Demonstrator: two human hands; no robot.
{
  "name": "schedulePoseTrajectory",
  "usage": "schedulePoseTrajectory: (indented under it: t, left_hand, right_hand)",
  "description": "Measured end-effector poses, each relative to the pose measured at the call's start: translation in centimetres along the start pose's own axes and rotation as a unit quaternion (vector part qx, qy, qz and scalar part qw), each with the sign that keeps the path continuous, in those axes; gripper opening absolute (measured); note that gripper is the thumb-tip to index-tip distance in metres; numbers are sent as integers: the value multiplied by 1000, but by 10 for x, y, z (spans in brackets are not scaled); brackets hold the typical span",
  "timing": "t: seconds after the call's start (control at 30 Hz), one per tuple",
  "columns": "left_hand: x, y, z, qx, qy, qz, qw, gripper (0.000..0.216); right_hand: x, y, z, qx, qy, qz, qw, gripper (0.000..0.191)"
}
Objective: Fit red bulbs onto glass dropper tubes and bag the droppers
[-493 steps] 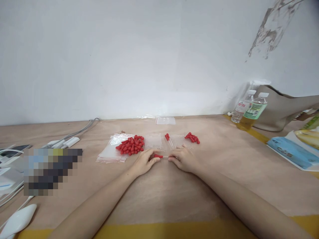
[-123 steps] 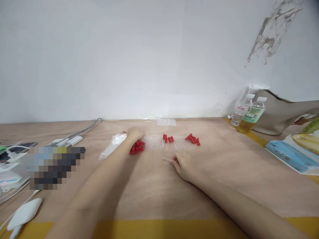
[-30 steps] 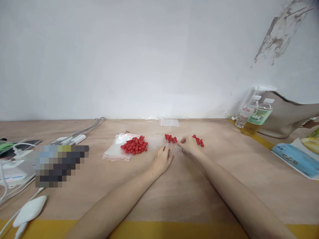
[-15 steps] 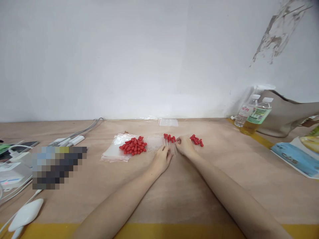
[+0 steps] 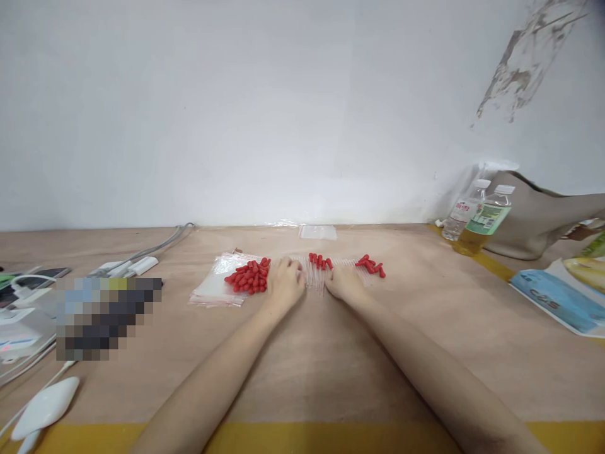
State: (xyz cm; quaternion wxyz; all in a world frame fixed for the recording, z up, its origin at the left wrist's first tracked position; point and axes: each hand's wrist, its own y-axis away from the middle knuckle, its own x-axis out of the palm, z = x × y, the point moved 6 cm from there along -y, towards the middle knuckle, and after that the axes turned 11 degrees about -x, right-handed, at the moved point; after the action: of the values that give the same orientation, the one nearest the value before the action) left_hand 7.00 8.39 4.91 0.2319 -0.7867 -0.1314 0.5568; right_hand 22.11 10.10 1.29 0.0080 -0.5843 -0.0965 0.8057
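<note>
Head view: clear tubes (image 5: 316, 277) lie rowed, some red-capped, between both hands.

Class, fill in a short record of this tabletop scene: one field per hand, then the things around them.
Left hand: on the row of clear tubes, beside the big pile of red caps
Right hand: on the same row, near the small pile of red caps
Grip: too small to tell
Rest: bottles, white plugs

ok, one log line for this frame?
left hand: on row of clear thin tubes, beside pile of small red caps | right hand: on same row | grip: unclear, both
</note>
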Motion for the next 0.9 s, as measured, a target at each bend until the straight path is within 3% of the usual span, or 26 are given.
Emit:
schedulePoseTrajectory:
  t: [0.1,0.17,0.33,0.47,0.63,0.73,0.9]
  left_hand:
    - [-14,-37,41,-110,-88,12,990,24]
    - [-12,-57,69,-175,-141,82,971,24]
    - [4,-86,104,-214,-161,177,947,20]
    - [16,-94,110,-213,-155,208,942,13]
    - [21,-95,112,-199,-120,209,950,4]
    - [12,-94,109,-201,-93,178,959,10]
    - [-16,-75,87,-180,-28,77,980,21]
  right_hand:
    - [2,-2,1,12,-14,6,1000,20]
    - [0,-3,0,20,-28,11,999,20]
    - [-19,-1,-7,39,-80,35,995,22]
    - [-29,11,-9,31,-138,62,988,34]
    - [-26,40,2,-60,-128,54,988,30]
    - [-24,59,8,-127,-81,28,988,16]
    - [-18,75,12,-222,-32,42,974,13]
